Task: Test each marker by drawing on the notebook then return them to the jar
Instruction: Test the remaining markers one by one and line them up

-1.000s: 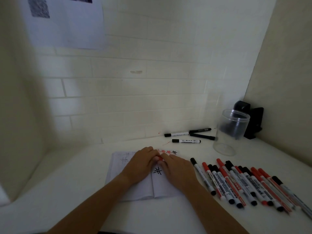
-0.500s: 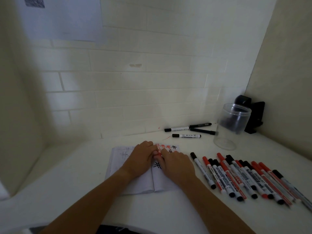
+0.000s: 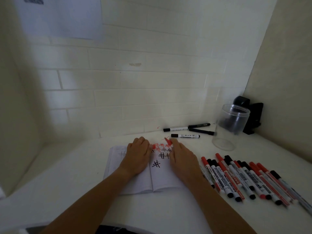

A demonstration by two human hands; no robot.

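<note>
Resting on the left page of the open notebook (image 3: 131,181), the left hand (image 3: 137,157) lies knuckles up with its fingers curled, and a small red cap (image 3: 154,146) shows at its fingertips, apparently pinched there. Just right of that hand, the right page carries rows of red and black hash marks (image 3: 162,152), with one lone black hash nearer the wrist. Across that narrow gap the right hand (image 3: 183,159) lies over the page's right edge, its fingers closed round a red marker (image 3: 168,141) whose tip end juts out beyond the fingertips; motion blur hides the finer grip. Beyond the right hand, near the tiled wall, lie three black markers (image 3: 185,136). To the right of that hand's wrist, a row of red and black capped markers (image 3: 236,178) lies side by side on the white table (image 3: 67,191). Farther right and beyond them stands the clear jar (image 3: 231,125), upright, with a black object (image 3: 253,119) just behind it in the corner.
</note>
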